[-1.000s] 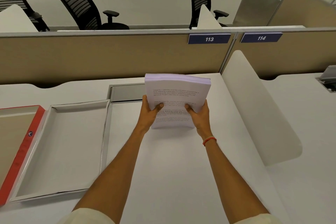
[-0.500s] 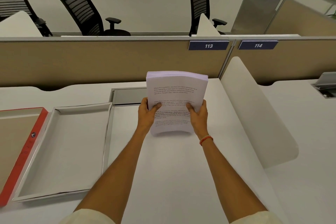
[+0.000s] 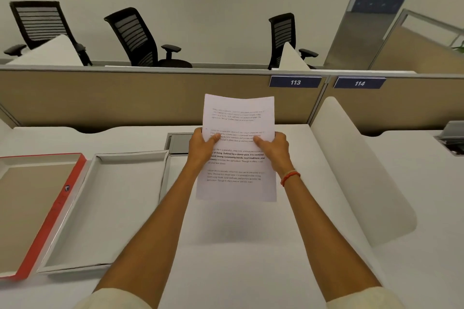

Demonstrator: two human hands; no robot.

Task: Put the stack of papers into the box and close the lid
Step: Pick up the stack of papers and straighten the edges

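A stack of printed white papers (image 3: 237, 173) is held upright in the air above the white desk, its printed face turned toward me. My left hand (image 3: 202, 147) grips its left edge and my right hand (image 3: 272, 148) grips its right edge, thumbs on the front page. To the left on the desk lies the open white box (image 3: 120, 208), empty inside. Its red-rimmed lid (image 3: 62, 204) lies inside-up beside it at the far left.
A tan partition (image 3: 125, 98) with signs 113 and 114 runs along the desk's back. A white curved divider (image 3: 356, 168) stands at the right. A grey cable hatch (image 3: 179, 143) sits behind the box. Black office chairs stand beyond the partition.
The stack has been raised and tipped upright, so its top page now faces me instead of showing its thick top edge. Both hands keep their grip on it.
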